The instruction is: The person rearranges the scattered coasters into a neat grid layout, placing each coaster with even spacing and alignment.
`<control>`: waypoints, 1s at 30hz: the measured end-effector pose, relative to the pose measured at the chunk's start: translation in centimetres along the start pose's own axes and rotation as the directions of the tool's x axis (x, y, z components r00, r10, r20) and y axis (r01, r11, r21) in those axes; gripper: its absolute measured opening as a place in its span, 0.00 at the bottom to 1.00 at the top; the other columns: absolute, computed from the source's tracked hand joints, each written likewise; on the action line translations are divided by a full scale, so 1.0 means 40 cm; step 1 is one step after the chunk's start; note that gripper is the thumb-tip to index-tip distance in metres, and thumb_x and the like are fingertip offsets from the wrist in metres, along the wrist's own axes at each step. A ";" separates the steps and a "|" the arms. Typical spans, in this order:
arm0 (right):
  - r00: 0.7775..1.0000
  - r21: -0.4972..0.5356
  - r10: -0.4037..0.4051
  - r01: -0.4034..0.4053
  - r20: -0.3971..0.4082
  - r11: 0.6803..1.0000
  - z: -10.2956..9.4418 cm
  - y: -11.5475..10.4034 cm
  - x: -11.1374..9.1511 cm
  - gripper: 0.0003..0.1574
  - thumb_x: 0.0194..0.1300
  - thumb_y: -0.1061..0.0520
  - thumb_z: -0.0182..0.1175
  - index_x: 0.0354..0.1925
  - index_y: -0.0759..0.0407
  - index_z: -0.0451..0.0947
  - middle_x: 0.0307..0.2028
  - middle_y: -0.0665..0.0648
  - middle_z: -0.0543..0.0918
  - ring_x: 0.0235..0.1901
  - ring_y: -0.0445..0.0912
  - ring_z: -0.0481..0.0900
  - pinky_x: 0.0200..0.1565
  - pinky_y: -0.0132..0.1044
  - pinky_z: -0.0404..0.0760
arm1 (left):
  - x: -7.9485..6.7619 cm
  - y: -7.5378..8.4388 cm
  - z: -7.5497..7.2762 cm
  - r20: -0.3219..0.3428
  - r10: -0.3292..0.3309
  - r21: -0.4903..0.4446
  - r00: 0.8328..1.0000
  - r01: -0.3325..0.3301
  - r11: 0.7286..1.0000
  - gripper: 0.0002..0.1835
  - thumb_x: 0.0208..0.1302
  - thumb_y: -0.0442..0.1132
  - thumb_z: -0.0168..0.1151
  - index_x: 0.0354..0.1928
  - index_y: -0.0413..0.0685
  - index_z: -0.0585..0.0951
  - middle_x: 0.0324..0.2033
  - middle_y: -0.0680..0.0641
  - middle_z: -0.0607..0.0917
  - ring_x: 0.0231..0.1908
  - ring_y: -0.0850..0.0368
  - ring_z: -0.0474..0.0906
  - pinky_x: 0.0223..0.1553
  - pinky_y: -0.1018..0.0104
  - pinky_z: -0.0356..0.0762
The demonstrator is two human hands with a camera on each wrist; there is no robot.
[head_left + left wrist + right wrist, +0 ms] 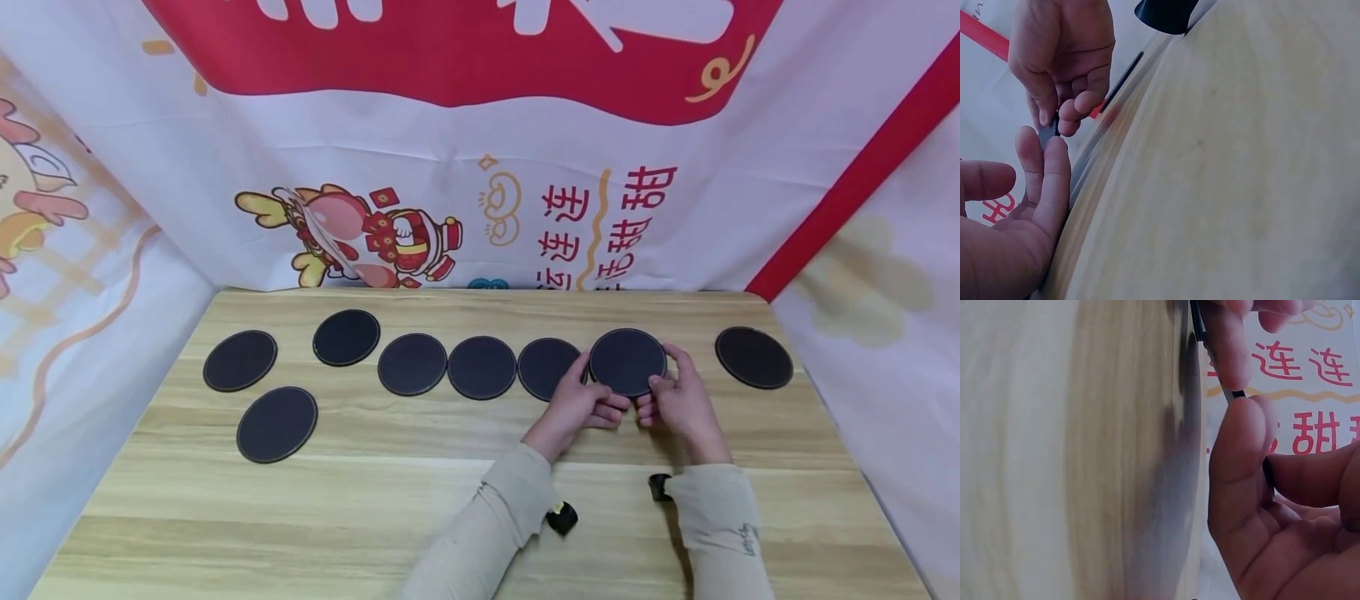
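A round black coaster point(627, 360) with a light stitched rim is held slightly raised between both hands in the head view. My left hand point(579, 407) grips its left and near edge. On the opposite side, my right hand point(684, 407) holds the right and near edge. Both wrist views show the coaster nearly edge-on, mostly hidden by fingers. Directly left, another coaster point(547, 367) lies under the left fingers' reach and is partly covered. Two more coasters, a middle one point(482, 367) and an outer one point(412, 364), continue that row leftward.
More black coasters lie apart: a far-left one point(240, 360), a back-left one point(347, 337), a nearer one point(277, 425) and a right one point(753, 357). The wooden table point(300, 525) ends against a printed cloth backdrop point(450, 133).
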State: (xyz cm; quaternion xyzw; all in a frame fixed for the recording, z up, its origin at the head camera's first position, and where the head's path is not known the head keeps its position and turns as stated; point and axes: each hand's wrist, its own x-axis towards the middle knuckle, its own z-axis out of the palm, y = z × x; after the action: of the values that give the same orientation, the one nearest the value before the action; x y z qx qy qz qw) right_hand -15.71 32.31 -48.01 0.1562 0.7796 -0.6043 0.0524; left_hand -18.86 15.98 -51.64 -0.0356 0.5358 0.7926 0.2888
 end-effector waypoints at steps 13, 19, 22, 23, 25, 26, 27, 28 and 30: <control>0.998 -0.041 0.053 -0.052 0.039 0.998 -0.002 0.008 0.003 0.43 0.78 0.67 0.41 0.81 0.56 0.34 0.26 0.64 0.82 0.19 0.48 0.82 0.26 0.45 0.86 | 0.001 0.001 -0.004 0.001 -0.004 -0.019 1.000 0.004 1.000 0.45 0.65 0.25 0.52 0.81 0.58 0.50 0.32 0.35 0.88 0.18 0.56 0.81 0.24 0.62 0.83; 0.992 -0.062 0.080 -0.074 0.094 0.995 -0.010 0.011 0.005 0.47 0.78 0.66 0.44 0.81 0.56 0.28 0.27 0.62 0.82 0.20 0.47 0.81 0.26 0.45 0.86 | -0.002 0.004 -0.002 0.000 -0.001 -0.028 1.000 0.001 1.000 0.44 0.65 0.25 0.52 0.81 0.58 0.51 0.30 0.36 0.88 0.18 0.56 0.81 0.24 0.63 0.83; 0.989 -0.067 0.090 -0.083 0.117 0.994 -0.014 0.013 0.007 0.48 0.78 0.66 0.44 0.80 0.58 0.25 0.29 0.62 0.82 0.21 0.47 0.81 0.27 0.44 0.86 | -0.003 0.003 -0.002 0.001 0.005 -0.031 1.000 -0.005 1.000 0.44 0.65 0.24 0.52 0.81 0.57 0.51 0.30 0.36 0.88 0.18 0.56 0.81 0.24 0.63 0.83; 0.988 -0.067 0.094 -0.086 0.121 0.994 -0.015 0.014 0.007 0.48 0.78 0.66 0.44 0.80 0.59 0.25 0.29 0.62 0.82 0.21 0.47 0.81 0.28 0.44 0.86 | -0.003 0.003 -0.002 0.001 0.007 -0.031 1.000 -0.007 0.999 0.44 0.65 0.24 0.52 0.81 0.57 0.52 0.30 0.36 0.88 0.18 0.56 0.81 0.24 0.62 0.83; 0.987 -0.066 0.100 -0.092 0.124 0.994 -0.017 0.017 0.008 0.48 0.78 0.65 0.44 0.80 0.60 0.25 0.30 0.62 0.82 0.21 0.47 0.81 0.28 0.44 0.86 | -0.002 0.003 -0.001 0.002 0.008 -0.032 1.000 -0.008 0.999 0.44 0.65 0.24 0.53 0.81 0.57 0.51 0.30 0.36 0.88 0.19 0.56 0.81 0.25 0.62 0.84; 0.987 -0.068 0.104 -0.096 0.123 0.993 -0.018 0.017 0.008 0.47 0.78 0.65 0.44 0.80 0.60 0.25 0.30 0.62 0.82 0.21 0.47 0.81 0.28 0.44 0.86 | -0.002 0.002 -0.002 0.003 0.007 -0.032 1.000 -0.007 0.999 0.45 0.65 0.24 0.53 0.81 0.57 0.51 0.31 0.36 0.88 0.19 0.56 0.82 0.25 0.62 0.84; 0.987 -0.068 0.105 -0.097 0.124 0.993 -0.018 0.018 0.008 0.47 0.78 0.65 0.44 0.80 0.60 0.25 0.30 0.62 0.82 0.21 0.47 0.81 0.28 0.44 0.86 | -0.002 0.002 -0.002 0.003 0.008 -0.032 1.000 -0.008 0.999 0.45 0.65 0.24 0.53 0.81 0.57 0.51 0.31 0.35 0.88 0.19 0.56 0.82 0.25 0.62 0.84; 0.986 -0.070 0.108 -0.100 0.125 0.993 -0.018 0.019 0.008 0.47 0.78 0.65 0.44 0.80 0.60 0.26 0.29 0.62 0.82 0.21 0.47 0.81 0.28 0.44 0.86 | -0.002 0.002 -0.002 0.003 0.008 -0.032 1.000 -0.008 0.999 0.45 0.65 0.24 0.53 0.81 0.57 0.51 0.31 0.35 0.88 0.19 0.56 0.82 0.25 0.62 0.84; 0.985 -0.072 0.118 -0.109 0.126 0.991 -0.018 0.019 0.009 0.46 0.78 0.65 0.44 0.80 0.61 0.28 0.29 0.62 0.82 0.21 0.47 0.81 0.28 0.44 0.86 | -0.002 0.002 -0.002 0.002 0.008 -0.034 1.000 -0.008 0.999 0.45 0.65 0.24 0.53 0.81 0.56 0.51 0.31 0.35 0.88 0.19 0.56 0.82 0.25 0.62 0.84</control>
State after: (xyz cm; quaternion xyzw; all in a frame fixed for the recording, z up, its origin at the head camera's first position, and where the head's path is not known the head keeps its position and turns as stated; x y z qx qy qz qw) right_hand -15.74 33.23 -48.63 0.1588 0.7836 -0.5835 0.1426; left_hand -18.85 15.84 -51.59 -0.0375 0.5222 0.8027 0.2856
